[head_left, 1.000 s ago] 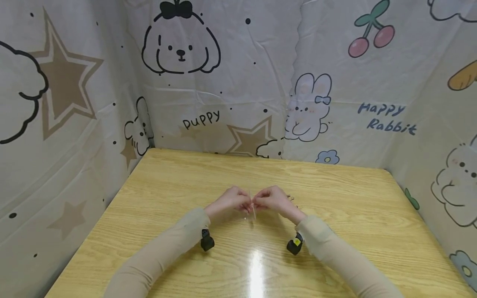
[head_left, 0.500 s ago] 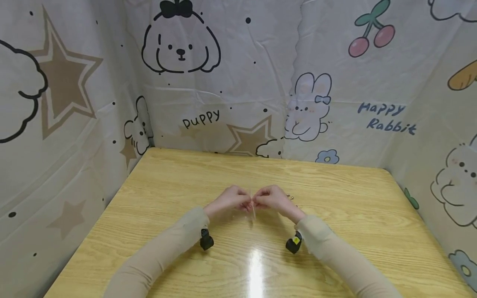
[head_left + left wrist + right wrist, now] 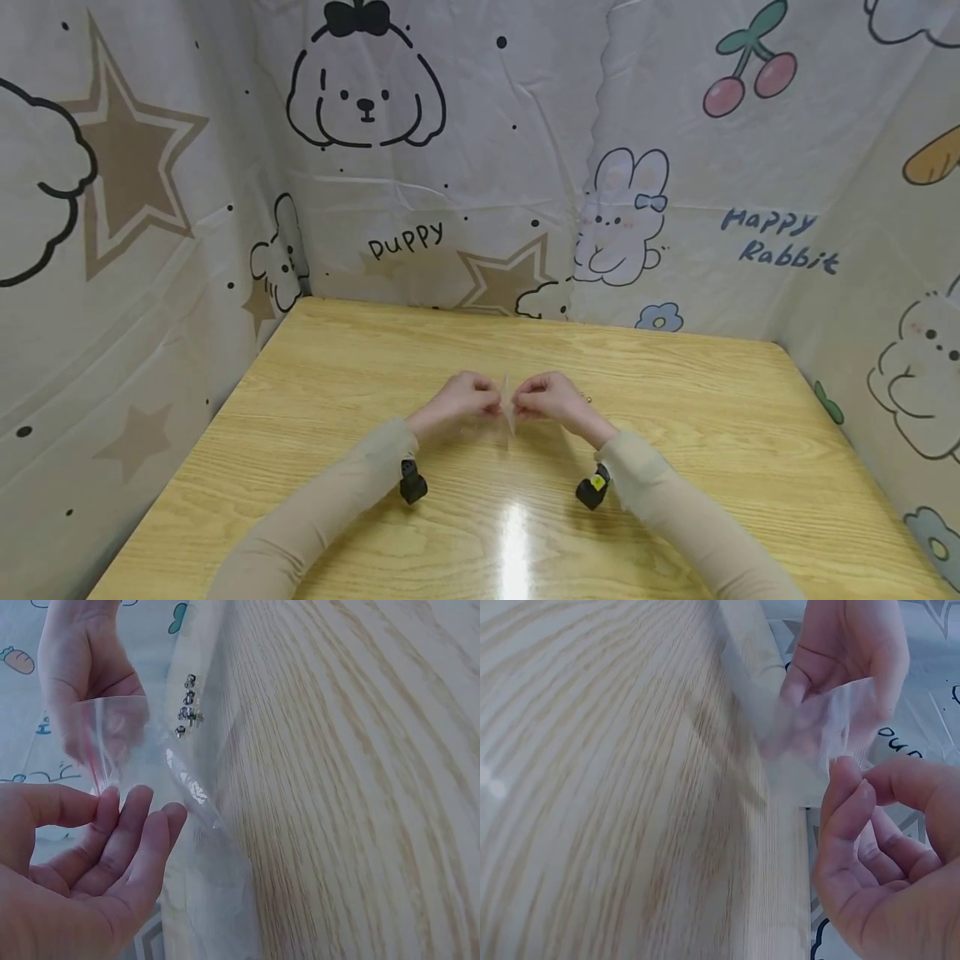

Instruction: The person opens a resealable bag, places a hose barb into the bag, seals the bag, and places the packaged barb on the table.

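Note:
A clear plastic zip bag (image 3: 507, 412) hangs upright between my two hands above the table. A red line runs along its mouth edge in the left wrist view, where the bag (image 3: 180, 769) stretches down toward the table. My left hand (image 3: 459, 400) pinches one side of the mouth between thumb and fingertips. Facing it, my right hand (image 3: 553, 400) pinches the other side, with its fingers (image 3: 847, 802) curled together against the thumb. I see nothing inside the bag. Several small shiny metal parts (image 3: 188, 705) lie on the table beyond the bag, close to the right hand.
The wood-grain table (image 3: 360, 350) spreads around both hands. Printed cloth (image 3: 480, 167) hangs behind it and on both sides. A black wrist camera (image 3: 413, 482) sits below the left wrist, another wrist camera (image 3: 592, 487) below the right one.
My hands have drawn slightly apart, the left one moving a little leftward. The bag shows as a wider clear sheet between them.

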The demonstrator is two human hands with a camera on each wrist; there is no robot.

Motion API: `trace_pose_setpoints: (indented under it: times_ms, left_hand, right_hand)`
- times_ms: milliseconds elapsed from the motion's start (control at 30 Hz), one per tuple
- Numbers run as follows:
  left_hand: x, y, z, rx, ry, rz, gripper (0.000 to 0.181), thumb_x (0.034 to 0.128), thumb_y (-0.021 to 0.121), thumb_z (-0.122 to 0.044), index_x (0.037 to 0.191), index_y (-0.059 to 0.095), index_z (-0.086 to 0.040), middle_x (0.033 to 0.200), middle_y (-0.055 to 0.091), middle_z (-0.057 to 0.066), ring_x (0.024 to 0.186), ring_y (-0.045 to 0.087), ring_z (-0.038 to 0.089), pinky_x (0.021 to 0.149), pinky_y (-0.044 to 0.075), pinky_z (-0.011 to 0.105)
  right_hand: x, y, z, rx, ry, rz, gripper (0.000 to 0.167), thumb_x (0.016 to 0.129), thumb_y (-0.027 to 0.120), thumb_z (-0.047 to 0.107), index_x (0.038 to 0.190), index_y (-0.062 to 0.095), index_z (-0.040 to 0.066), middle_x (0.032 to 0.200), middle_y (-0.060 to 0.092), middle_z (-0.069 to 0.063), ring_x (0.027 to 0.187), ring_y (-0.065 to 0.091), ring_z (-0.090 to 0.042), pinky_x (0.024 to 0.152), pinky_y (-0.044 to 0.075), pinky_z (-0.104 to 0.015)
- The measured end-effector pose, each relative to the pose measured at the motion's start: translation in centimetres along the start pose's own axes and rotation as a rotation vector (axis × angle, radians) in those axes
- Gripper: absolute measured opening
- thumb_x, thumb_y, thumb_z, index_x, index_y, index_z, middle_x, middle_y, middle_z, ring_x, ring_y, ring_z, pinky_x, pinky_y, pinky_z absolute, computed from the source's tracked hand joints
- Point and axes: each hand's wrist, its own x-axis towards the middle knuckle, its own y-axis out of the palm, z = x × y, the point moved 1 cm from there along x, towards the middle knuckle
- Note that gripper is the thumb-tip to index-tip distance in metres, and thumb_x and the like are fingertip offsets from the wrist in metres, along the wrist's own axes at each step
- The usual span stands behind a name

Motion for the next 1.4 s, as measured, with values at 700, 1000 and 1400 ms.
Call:
trace_pose_setpoints:
  times_ms: [700, 1000, 1400]
  left_hand:
    - [-0.3, -1.4, 0.3, 0.067, -0.006, -0.059, 0.019, 0.0936, 0.059, -0.015, 0.077, 0.056, -0.007, 0.081, 0.07, 0.012, 0.075, 0.07, 0.016, 0.07, 0.06, 0.028]
    - [-0.9, -2.0, 0.2, 0.165, -0.01, -0.066, 0.024, 0.0962, 0.062, -0.019, 0.076, 0.054, -0.008, 0.088, 0.069, 0.012, 0.075, 0.065, 0.015, 0.067, 0.052, 0.025]
    - [-1.1, -2.1, -0.2, 0.224, 0.031, -0.072, 0.02, 0.0934, 0.061, -0.018, 0.077, 0.065, -0.008, 0.08, 0.066, 0.005, 0.067, 0.048, 0.011, 0.064, 0.04, 0.022]
  right_hand:
    - [-0.4, -1.5, 0.1, -0.093, 0.011, -0.071, 0.023, 0.094, 0.064, 0.013, 0.104, 0.07, -0.008, 0.091, 0.076, -0.012, 0.073, 0.07, -0.009, 0.08, 0.062, -0.036]
    - [-0.7, -2.1, 0.3, -0.096, 0.022, -0.085, 0.02, 0.093, 0.064, 0.009, 0.103, 0.069, -0.008, 0.091, 0.075, -0.014, 0.075, 0.071, -0.012, 0.081, 0.062, -0.037]
    - [-0.8, -2.3, 0.3, -0.103, 0.007, -0.074, 0.024, 0.095, 0.064, 0.012, 0.105, 0.068, -0.009, 0.088, 0.076, -0.01, 0.072, 0.069, -0.007, 0.08, 0.062, -0.037]
